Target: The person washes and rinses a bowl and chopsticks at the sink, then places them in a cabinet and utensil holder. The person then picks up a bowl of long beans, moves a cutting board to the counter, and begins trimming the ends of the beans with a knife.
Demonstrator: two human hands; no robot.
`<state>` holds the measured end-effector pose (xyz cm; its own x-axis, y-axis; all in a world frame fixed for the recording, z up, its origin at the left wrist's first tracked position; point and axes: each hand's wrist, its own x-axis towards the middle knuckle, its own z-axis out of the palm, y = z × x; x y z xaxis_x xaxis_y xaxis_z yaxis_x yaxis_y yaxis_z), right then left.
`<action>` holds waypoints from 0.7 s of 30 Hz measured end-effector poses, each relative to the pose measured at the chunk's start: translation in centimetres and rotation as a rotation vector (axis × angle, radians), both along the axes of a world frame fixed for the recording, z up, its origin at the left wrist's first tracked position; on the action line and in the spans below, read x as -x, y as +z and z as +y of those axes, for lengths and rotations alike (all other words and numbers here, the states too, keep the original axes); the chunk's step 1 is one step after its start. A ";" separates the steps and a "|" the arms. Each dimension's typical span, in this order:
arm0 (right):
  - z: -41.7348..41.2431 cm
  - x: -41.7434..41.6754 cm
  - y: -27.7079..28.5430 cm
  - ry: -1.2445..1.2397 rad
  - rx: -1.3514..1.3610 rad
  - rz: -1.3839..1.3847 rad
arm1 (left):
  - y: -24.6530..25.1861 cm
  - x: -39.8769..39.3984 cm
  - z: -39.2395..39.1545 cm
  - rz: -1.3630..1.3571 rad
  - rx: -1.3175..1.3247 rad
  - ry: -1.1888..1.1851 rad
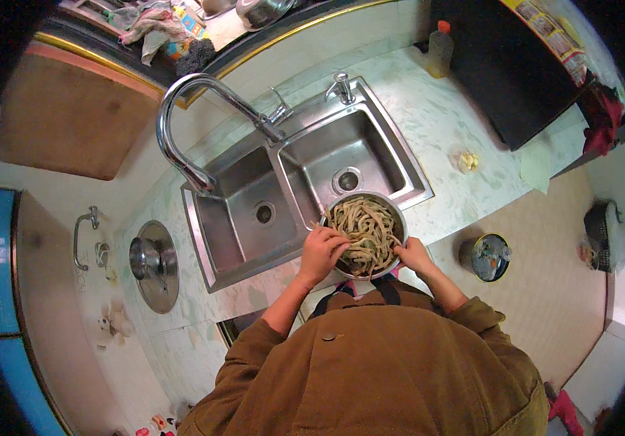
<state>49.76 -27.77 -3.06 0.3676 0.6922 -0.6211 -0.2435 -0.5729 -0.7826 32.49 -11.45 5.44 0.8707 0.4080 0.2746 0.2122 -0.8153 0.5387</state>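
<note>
A round metal bowl [404,223] is held near my body, in front of the right sink basin. Brownish-green vegetable strands [366,226], long and tangled, fill it almost to the brim. My right hand [416,255] grips the bowl's right rim, thumb over the edge. At the left side, my left hand [323,250] reaches across the rim, its fingers bent in a pinch on strands at the edge. A few strand ends stick out past the rim by those fingers. The bowl's underside is hidden from above.
Behind the bowl lies a steel double sink [285,188] with a tall curved faucet [162,117] and a soap dispenser [342,90]. Pale yellow pieces [468,162] sit on the counter at right. A metal lid [168,267] lies left. An open bin [489,259] stands on the floor.
</note>
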 end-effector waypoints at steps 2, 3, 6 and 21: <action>0.0 0.0 0.4 -0.014 -0.016 0.016 | 0.4 0.1 0.0 -0.022 0.044 0.094; 0.1 0.0 0.8 -0.021 -0.023 0.022 | 0.7 0.1 0.0 -0.036 0.066 0.142; 0.1 -0.4 0.2 0.016 -0.068 -0.083 | 1.2 0.3 0.1 -0.062 0.118 0.217; -0.3 -2.5 -2.0 0.186 -0.086 -0.098 | -0.6 2.5 -0.7 -0.137 0.195 0.460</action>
<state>52.23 -28.03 -5.05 0.2843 0.8026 -0.5244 -0.0600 -0.5310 -0.8453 29.97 -12.19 4.85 0.5507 0.7950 0.2543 0.4417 -0.5361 0.7194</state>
